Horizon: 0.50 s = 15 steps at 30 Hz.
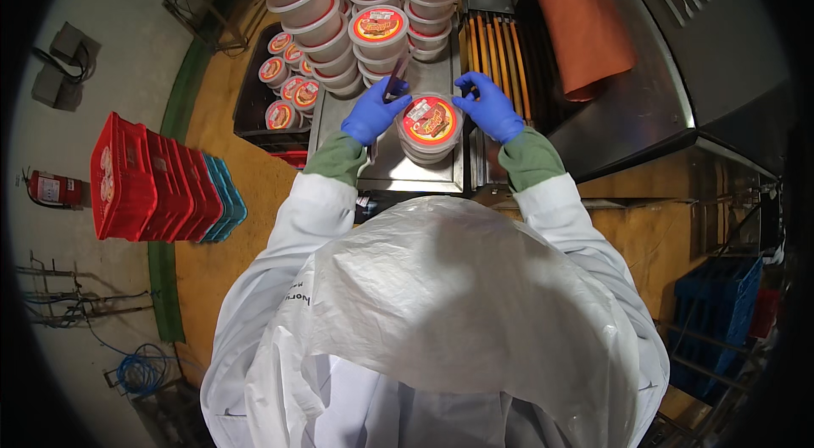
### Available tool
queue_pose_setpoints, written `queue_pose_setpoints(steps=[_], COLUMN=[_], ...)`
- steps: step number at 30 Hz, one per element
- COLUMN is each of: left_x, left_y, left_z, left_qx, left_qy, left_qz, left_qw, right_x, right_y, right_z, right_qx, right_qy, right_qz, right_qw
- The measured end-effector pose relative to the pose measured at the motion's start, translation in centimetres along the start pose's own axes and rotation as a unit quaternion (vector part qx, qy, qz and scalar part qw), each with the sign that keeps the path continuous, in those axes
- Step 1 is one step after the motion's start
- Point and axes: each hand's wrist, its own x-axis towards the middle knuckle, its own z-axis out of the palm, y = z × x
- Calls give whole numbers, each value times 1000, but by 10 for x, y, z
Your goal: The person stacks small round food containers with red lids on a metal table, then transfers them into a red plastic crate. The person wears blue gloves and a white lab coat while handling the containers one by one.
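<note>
My left hand (374, 113), in a blue glove, holds a thin dark strip or card (395, 76) whose kind I cannot tell. Between my hands a short stack of round plastic tubs (430, 124) with a red and yellow lid label stands on the metal table (407, 180). My right hand (489, 108), also gloved in blue, is at the stack's right side with curled fingers apart and nothing seen in it. Just beyond my left hand rises another tub stack (379, 35), with taller stacks of like tubs (318, 19) around and behind it.
A black crate (245, 108) of smaller tubs stands left of the table. Farther left are stacked red crates (156, 181) and turquoise crates (224, 197). To the right are a conveyor with yellow strips (493, 47), an orange sheet (575, 16) and a steel machine (648, 98). Blue crates (712, 321) stand lower right.
</note>
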Motion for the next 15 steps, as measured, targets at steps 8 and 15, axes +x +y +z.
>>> queue_pose_setpoints(steps=[8, 15], left_x=[46, 54], left_y=[2, 2], left_z=[-1, 4], left_qx=[124, 187], left_qy=[-18, -12], left_qz=[26, 24], left_qw=[992, 982], right_x=[36, 33], right_y=[-18, -26], right_z=[-9, 7], right_qx=[-198, -250], right_qy=[-49, -29], right_qz=[-33, 0], right_qw=[978, 968])
